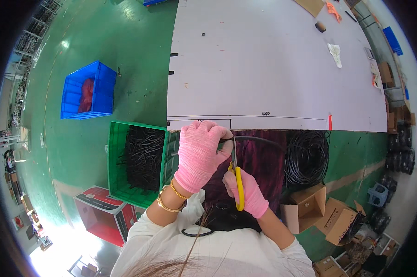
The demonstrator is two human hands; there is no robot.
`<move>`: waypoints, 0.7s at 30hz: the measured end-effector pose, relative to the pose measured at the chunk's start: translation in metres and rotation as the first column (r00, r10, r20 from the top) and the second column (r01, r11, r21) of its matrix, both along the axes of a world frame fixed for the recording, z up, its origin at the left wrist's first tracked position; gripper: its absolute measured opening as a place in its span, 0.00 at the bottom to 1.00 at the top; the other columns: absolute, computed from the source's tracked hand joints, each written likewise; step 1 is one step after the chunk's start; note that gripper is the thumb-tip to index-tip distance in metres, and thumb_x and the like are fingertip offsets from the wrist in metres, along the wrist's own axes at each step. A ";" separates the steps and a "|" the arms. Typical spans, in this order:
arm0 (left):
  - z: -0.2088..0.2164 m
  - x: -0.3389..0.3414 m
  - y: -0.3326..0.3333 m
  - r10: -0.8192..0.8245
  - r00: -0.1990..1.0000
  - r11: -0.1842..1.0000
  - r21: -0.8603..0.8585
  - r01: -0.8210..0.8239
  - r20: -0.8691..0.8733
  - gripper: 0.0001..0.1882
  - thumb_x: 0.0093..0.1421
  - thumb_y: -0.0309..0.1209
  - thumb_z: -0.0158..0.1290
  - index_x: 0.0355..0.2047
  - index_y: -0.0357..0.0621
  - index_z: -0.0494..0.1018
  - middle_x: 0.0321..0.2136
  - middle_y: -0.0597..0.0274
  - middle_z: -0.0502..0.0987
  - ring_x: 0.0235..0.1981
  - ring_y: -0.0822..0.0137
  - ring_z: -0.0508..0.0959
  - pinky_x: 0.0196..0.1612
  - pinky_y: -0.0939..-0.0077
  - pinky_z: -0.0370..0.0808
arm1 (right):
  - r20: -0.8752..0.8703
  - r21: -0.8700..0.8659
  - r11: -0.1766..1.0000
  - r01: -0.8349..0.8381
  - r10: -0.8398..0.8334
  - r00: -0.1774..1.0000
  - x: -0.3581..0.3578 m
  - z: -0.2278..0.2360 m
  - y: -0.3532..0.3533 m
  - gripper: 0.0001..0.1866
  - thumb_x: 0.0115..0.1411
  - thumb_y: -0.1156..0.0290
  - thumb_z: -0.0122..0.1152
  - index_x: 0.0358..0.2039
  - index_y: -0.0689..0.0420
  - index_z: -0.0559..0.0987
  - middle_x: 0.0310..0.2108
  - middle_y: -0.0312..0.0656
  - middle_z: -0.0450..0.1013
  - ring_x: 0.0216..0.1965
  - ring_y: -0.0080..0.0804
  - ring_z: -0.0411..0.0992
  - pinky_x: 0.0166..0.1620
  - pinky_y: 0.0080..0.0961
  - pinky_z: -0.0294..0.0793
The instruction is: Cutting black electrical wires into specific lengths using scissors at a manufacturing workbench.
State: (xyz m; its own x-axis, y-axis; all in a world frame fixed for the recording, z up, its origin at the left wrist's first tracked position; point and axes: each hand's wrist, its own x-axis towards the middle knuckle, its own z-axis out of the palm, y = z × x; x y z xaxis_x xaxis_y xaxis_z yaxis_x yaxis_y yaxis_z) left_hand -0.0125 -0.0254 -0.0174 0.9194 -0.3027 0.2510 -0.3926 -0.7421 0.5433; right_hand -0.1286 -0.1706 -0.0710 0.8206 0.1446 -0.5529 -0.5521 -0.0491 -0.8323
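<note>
My left hand (pixel 200 154), in a pink glove, is closed on a length of black tubing (pixel 261 139) at the table's near edge. My right hand (pixel 251 193), gloved in pink too, grips yellow-handled scissors (pixel 239 187) with the blades pointing away from me. Those blades meet the tubing just right of my left fingers; whether they are parted around it I cannot tell. From there the tubing curves right to a large black coil (pixel 306 159). Left of my left hand, a green crate (pixel 112 161) holds many short black pieces (pixel 144 159).
The white table (pixel 264 78) has drawn lines and a red mark (pixel 330 122) along its near edge. A blue crate (pixel 70 99) with a red bag stands on the floor at left. Open cardboard boxes (pixel 310 203) sit at right, a red-and-black box (pixel 102 207) at lower left.
</note>
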 end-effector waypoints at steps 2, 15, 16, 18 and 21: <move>-0.003 0.002 0.002 -0.028 1.000 0.997 -0.074 0.029 0.011 0.08 0.47 0.30 0.62 0.29 0.54 0.77 0.25 0.67 0.74 0.30 0.60 0.75 0.37 0.63 0.68 | -0.009 0.011 1.000 -0.006 0.006 1.000 0.002 0.005 0.001 0.13 0.72 0.64 0.41 0.35 0.58 0.70 0.24 0.32 0.65 0.18 0.18 0.61 0.21 0.14 0.59; 0.005 0.024 0.018 -0.645 0.553 0.630 -0.777 -0.006 -0.527 0.20 0.53 0.15 0.50 0.48 0.35 0.75 0.36 0.63 0.80 0.41 0.73 0.80 0.44 0.78 0.77 | -0.262 0.063 0.993 0.100 -0.080 0.962 0.007 0.056 0.005 0.13 0.63 0.65 0.59 0.27 0.59 0.71 0.15 0.32 0.65 0.14 0.18 0.63 0.19 0.19 0.61; 0.008 0.026 0.020 -0.678 0.499 0.616 -0.788 -0.016 -0.540 0.20 0.53 0.15 0.50 0.47 0.34 0.75 0.38 0.62 0.81 0.43 0.72 0.80 0.47 0.78 0.76 | -0.270 0.084 0.990 0.117 -0.091 0.959 0.005 0.056 0.006 0.16 0.63 0.61 0.62 0.26 0.59 0.72 0.14 0.31 0.64 0.15 0.16 0.62 0.19 0.19 0.61; 0.008 0.027 0.020 -0.710 0.442 0.601 -0.799 -0.025 -0.548 0.19 0.52 0.16 0.50 0.46 0.33 0.75 0.39 0.61 0.81 0.45 0.71 0.80 0.49 0.78 0.76 | -0.245 0.074 0.991 0.109 -0.088 0.966 0.003 0.054 0.005 0.15 0.63 0.62 0.62 0.26 0.59 0.72 0.14 0.31 0.64 0.15 0.16 0.62 0.19 0.19 0.61; 0.005 0.029 0.020 -0.702 0.442 0.614 -0.789 -0.021 -0.558 0.18 0.51 0.18 0.52 0.45 0.35 0.76 0.39 0.59 0.83 0.40 0.75 0.80 0.42 0.82 0.75 | -0.218 0.078 0.992 0.097 -0.078 0.973 0.000 0.052 0.004 0.13 0.63 0.65 0.61 0.27 0.59 0.71 0.15 0.31 0.64 0.14 0.18 0.62 0.18 0.19 0.61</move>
